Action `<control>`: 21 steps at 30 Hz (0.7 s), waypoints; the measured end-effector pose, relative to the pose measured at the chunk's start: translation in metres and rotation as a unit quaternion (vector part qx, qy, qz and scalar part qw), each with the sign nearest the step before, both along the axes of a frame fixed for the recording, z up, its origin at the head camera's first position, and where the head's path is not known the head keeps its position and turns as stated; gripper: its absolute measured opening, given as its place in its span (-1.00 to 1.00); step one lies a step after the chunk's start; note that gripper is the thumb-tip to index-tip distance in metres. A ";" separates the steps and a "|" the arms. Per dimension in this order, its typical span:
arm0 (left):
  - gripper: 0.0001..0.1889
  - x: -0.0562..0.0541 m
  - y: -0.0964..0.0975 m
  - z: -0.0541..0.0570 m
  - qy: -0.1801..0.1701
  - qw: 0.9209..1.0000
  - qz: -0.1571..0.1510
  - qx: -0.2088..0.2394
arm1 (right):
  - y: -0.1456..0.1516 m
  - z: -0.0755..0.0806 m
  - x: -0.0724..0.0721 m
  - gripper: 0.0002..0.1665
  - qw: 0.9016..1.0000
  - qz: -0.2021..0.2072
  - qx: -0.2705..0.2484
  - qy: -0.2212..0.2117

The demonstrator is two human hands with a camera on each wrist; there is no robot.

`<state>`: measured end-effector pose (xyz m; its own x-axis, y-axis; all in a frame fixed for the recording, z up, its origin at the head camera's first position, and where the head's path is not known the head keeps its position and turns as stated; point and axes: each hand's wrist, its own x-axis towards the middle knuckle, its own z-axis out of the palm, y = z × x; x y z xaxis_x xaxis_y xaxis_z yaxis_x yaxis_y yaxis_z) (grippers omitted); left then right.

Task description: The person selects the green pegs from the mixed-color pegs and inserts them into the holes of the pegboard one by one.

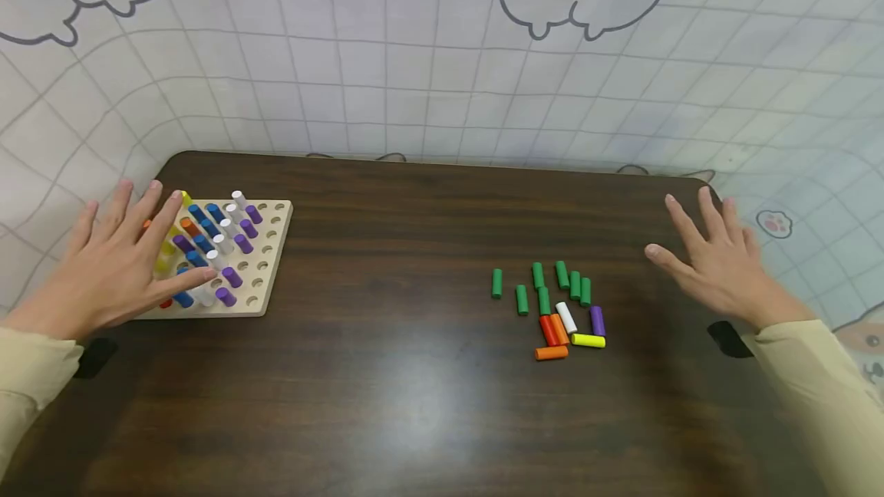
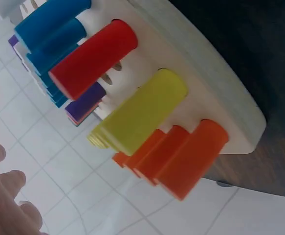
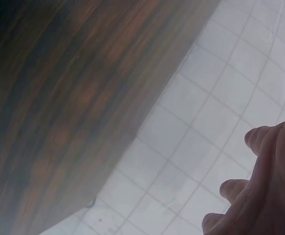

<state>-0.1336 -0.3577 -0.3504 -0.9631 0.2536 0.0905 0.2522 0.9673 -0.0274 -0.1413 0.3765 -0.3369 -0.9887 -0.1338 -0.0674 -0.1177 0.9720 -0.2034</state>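
Observation:
My left hand [image 1: 117, 259] hovers with spread fingers over the left part of a pale wooden pegboard [image 1: 265, 282], hiding some of its pegs. Upright in the board stand blue, white, purple, yellow, orange and red pegs; the left wrist view shows a red peg [image 2: 94, 58], a yellow peg [image 2: 144, 112] and an orange peg [image 2: 193, 159] close up. The board's right-hand holes are bare. My right hand [image 1: 725, 267] is held above the table's right side, fingers spread, holding nothing. Left of it lie loose pegs, among them several green pegs [image 1: 544, 301] and a yellow peg [image 1: 588, 340].
The dark brown wooden table [image 1: 387, 374] has rounded far corners. Behind it hangs a white gridded sheet [image 1: 414, 60] with cartoon outlines. Among the loose pegs are also a purple peg [image 1: 597, 321], a white peg [image 1: 566, 317], a red peg [image 1: 549, 330] and two orange ones.

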 end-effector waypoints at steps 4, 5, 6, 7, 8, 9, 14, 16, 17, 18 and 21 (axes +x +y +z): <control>0.20 0.000 -0.002 -0.003 -0.001 1.000 0.003 -0.003 | -0.007 -0.002 -0.004 0.01 1.000 0.002 -0.007 0.001; 0.21 0.001 -0.003 -0.004 -0.003 1.000 0.006 -0.001 | -0.010 -0.001 -0.006 0.01 1.000 0.003 -0.008 0.003; 0.21 0.002 -0.004 -0.005 -0.004 1.000 0.009 0.002 | -0.012 -0.001 -0.008 0.01 1.000 0.004 -0.010 0.003; 0.21 0.003 -0.005 -0.007 -0.007 1.000 0.012 0.006 | -0.015 -0.001 -0.010 0.02 1.000 0.004 -0.012 0.003; 0.20 0.003 -0.006 -0.009 -0.008 1.000 0.014 0.010 | -0.018 -0.002 -0.012 0.03 1.000 0.006 -0.012 0.004; 0.20 0.004 -0.008 -0.010 -0.011 1.000 0.016 0.014 | -0.022 -0.002 -0.014 0.04 1.000 0.007 -0.011 0.005; 0.20 0.006 -0.018 -0.018 -0.006 1.000 0.016 0.023 | -0.040 -0.005 -0.023 0.08 1.000 0.020 -0.003 0.007; 0.21 0.006 -0.021 -0.021 0.000 1.000 0.013 0.025 | -0.046 -0.005 -0.025 0.08 1.000 0.025 -0.005 0.004; 0.22 0.005 -0.023 -0.023 0.003 1.000 0.011 0.026 | -0.049 -0.005 -0.026 0.08 1.000 0.028 -0.004 0.002; 0.22 0.005 -0.024 -0.024 0.010 1.000 0.008 0.028 | -0.052 -0.004 -0.027 0.08 1.000 0.031 -0.006 -0.001; 0.24 0.003 -0.028 -0.030 0.015 0.999 0.013 0.026 | -0.062 -0.004 -0.031 0.07 0.999 0.041 -0.009 -0.007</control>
